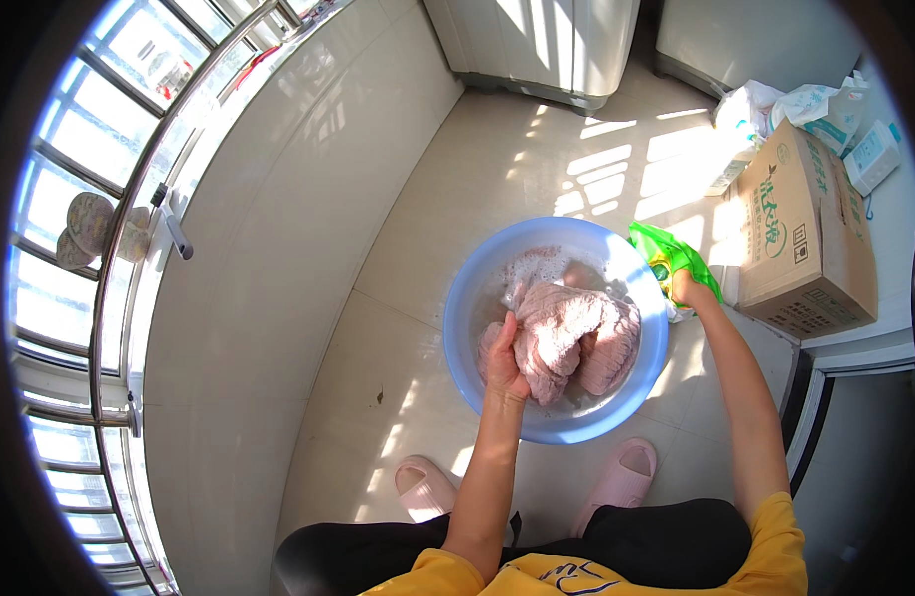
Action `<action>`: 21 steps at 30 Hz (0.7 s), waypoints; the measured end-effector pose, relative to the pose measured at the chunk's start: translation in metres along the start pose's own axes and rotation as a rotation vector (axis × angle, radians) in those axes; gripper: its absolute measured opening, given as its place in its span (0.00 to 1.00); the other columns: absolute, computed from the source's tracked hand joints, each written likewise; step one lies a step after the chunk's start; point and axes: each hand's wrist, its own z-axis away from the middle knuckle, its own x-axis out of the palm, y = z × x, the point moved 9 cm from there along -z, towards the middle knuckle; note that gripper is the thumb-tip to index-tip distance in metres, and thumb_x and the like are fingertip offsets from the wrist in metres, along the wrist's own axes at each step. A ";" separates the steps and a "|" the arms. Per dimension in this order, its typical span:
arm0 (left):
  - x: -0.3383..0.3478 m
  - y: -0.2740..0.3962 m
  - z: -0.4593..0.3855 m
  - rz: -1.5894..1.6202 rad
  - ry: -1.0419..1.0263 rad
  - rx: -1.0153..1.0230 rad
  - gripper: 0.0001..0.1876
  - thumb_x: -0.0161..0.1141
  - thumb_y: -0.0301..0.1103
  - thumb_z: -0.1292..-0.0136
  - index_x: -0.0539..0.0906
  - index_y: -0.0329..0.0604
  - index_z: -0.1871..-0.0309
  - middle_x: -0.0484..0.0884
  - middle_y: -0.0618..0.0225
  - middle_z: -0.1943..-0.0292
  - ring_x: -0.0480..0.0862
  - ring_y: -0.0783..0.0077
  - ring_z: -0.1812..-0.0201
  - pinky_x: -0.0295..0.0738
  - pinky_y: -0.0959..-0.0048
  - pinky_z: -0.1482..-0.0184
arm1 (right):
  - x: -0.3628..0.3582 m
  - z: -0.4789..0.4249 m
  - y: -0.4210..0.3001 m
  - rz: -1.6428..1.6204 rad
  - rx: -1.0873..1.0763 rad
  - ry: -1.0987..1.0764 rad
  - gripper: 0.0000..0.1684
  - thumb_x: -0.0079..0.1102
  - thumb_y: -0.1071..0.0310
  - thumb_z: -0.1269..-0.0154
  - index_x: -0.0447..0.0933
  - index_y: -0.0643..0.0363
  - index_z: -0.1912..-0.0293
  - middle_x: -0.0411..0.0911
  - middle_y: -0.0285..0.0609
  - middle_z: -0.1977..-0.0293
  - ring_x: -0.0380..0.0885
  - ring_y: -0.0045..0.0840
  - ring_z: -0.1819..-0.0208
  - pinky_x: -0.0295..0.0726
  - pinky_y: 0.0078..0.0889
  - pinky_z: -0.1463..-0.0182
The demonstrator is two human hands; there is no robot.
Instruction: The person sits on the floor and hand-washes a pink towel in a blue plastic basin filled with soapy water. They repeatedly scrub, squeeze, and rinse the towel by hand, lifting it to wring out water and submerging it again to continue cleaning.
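My left hand (506, 363) grips a wet pink garment or towel (550, 328) with a crinkled texture, thumb pointing up along its left side. The cloth is bunched up in a round blue plastic basin (466, 369), partly above cloudy, sudsy water (528, 264). Beyond the basin's right rim, my right hand (689, 289) is at a bright green plastic bag (667, 249) that has yellow on it. Its fingers are hidden by the bag, so I cannot tell how they are held.
A cardboard carton (807, 238) bearing writing stands to the right, with a white bottle (733, 167) and plastic bags (818, 112) beside it. White appliance-like cabinets (539, 45) stand ahead. Pink slippers (625, 477) flank the basin's near side. A metal railing (133, 179) lines the window at left.
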 end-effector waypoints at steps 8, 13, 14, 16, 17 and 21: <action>0.019 -0.011 0.002 0.153 -0.096 -0.074 0.29 0.53 0.44 0.35 0.63 0.32 0.37 0.70 0.48 0.41 0.71 0.51 0.40 0.64 0.54 0.37 | -0.077 0.054 -0.053 0.098 -0.424 0.249 0.15 0.55 0.69 0.46 0.75 0.68 0.60 0.78 0.57 0.69 0.77 0.40 0.70 0.75 0.36 0.65; 0.010 -0.013 -0.003 0.127 -0.028 -0.076 0.29 0.50 0.44 0.33 0.62 0.33 0.37 0.70 0.49 0.40 0.71 0.52 0.40 0.64 0.54 0.37 | -0.133 0.077 -0.086 0.273 -0.530 0.473 0.10 0.50 0.71 0.45 0.75 0.68 0.74 0.76 0.54 0.78 0.76 0.41 0.75 0.72 0.40 0.70; 0.008 -0.013 -0.002 0.104 -0.028 -0.091 0.29 0.48 0.45 0.32 0.62 0.32 0.36 0.69 0.49 0.40 0.71 0.52 0.40 0.64 0.55 0.36 | -0.126 0.075 -0.081 0.410 -0.628 0.516 0.09 0.51 0.71 0.45 0.75 0.69 0.73 0.76 0.54 0.77 0.75 0.42 0.74 0.72 0.42 0.70; 0.016 -0.018 0.000 0.084 -0.071 -0.152 0.29 0.46 0.46 0.31 0.62 0.32 0.36 0.69 0.50 0.40 0.72 0.54 0.40 0.65 0.57 0.36 | -0.117 0.098 -0.084 0.556 -0.887 0.774 0.10 0.55 0.69 0.45 0.74 0.67 0.73 0.74 0.56 0.76 0.75 0.48 0.71 0.71 0.46 0.66; 0.015 -0.020 0.002 0.087 -0.096 -0.194 0.28 0.46 0.46 0.31 0.62 0.32 0.36 0.70 0.50 0.41 0.72 0.55 0.41 0.65 0.58 0.37 | -0.108 0.099 -0.080 0.577 -0.818 0.763 0.09 0.53 0.70 0.45 0.75 0.66 0.75 0.74 0.55 0.77 0.75 0.46 0.71 0.72 0.45 0.66; 0.009 -0.018 0.011 -0.066 -0.109 -0.232 0.27 0.46 0.45 0.31 0.65 0.32 0.38 0.72 0.54 0.42 0.75 0.60 0.43 0.67 0.63 0.37 | -0.078 0.100 -0.083 0.750 -0.540 0.636 0.08 0.56 0.72 0.47 0.76 0.64 0.78 0.75 0.54 0.79 0.77 0.43 0.74 0.73 0.42 0.68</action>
